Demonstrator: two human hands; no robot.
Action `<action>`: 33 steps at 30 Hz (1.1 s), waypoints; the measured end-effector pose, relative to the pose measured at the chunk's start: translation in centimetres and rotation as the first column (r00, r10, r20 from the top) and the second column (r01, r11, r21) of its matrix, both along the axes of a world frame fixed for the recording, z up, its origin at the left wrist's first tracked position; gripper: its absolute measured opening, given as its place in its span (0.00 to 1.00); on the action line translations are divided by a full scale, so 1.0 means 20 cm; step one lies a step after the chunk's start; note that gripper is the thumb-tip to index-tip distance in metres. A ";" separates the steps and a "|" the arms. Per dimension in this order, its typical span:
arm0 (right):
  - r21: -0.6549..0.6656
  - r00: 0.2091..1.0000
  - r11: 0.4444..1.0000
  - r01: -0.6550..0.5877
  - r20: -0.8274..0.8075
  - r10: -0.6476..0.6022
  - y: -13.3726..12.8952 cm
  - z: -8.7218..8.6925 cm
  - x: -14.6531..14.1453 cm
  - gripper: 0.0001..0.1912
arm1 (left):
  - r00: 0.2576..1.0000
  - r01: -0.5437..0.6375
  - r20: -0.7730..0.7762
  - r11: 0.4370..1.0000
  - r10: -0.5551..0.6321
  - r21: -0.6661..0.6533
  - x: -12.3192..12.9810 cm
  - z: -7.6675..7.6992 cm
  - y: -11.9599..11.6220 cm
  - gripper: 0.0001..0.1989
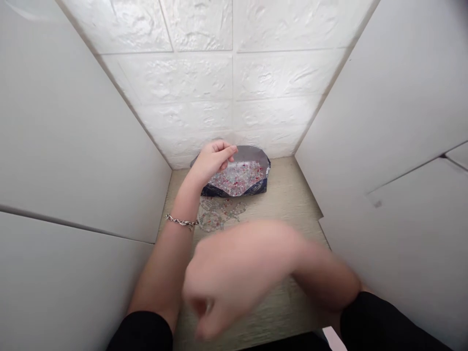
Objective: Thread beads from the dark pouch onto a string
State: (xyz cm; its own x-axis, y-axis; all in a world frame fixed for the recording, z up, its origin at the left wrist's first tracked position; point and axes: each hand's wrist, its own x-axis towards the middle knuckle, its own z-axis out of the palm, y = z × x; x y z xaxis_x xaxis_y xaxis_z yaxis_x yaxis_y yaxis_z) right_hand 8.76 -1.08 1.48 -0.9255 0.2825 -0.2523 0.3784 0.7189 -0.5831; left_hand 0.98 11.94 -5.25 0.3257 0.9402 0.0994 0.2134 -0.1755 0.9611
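Note:
My left hand (218, 155), with a silver chain bracelet on its wrist, is over the left side of an opened dark blue bag (258, 187) with a grey inside. Its thumb and fingers are pinched together, and anything between them is too small to see. Many small pink, red and clear beads (237, 178) fill the bag. Closer to me, my right hand (241, 273) is raised and blurred, its fingers curled closed; what they hold, if anything, I cannot make out. Loops of strung beads (215, 214) lie on the surface in front of the bag, partly behind my right hand.
A white brick-patterned wall (204, 78) stands behind the bag. Smooth pale panels rise on the left (73, 122) and right (380, 112), hemming in the light wood-grain surface (288, 195). A small pale pink object (333, 337) shows at the bottom edge.

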 end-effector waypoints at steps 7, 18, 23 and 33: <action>0.165 0.747 0.732 0.661 -0.057 -0.662 0.49 -0.19 0.30 0.09 | 0.998 -0.036 0.047 0.999 0.036 -0.007 -0.04 0.01 0.02 0.08; 0.356 0.644 0.633 0.687 0.105 -0.758 0.66 -0.57 0.11 0.10 | 0.989 -0.080 -0.122 0.997 0.080 0.006 -0.06 -0.01 0.03 0.09; 0.326 0.665 0.647 0.689 0.072 -0.743 0.67 -0.57 0.12 0.09 | 0.988 -0.080 -0.135 0.997 0.078 -0.008 -0.09 0.00 0.03 0.10; -0.310 0.480 0.555 0.772 -0.288 -0.829 0.75 -0.57 0.24 0.07 | 0.983 -0.022 -0.180 1.000 0.021 -0.004 -0.10 -0.03 0.05 0.11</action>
